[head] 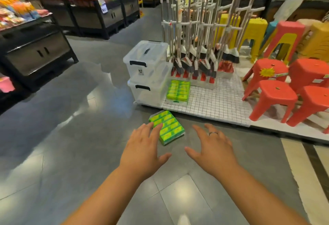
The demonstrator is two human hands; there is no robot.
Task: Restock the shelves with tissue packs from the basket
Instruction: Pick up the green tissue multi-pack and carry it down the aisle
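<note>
Green tissue pack (169, 127) lies flat on the grey floor (71, 136), just short of a white gridded platform (213, 100). Both hands are spread with straight fingers, holding nothing. The left hand (144, 152) overlaps the pack's near edge, though contact cannot be told; the right hand (213, 150) hovers just beside it. A second pack (178, 90) sits on the platform against stacked clear bins (147, 71), near red stools (274, 96).

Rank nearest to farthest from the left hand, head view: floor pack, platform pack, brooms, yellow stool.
1. Floor pack: on the floor, at the left hand's fingertips.
2. Platform pack: on the gridded platform, beside the clear bins.
3. Brooms: racked behind that pack.
4. Yellow stool: behind the brooms, right.
</note>
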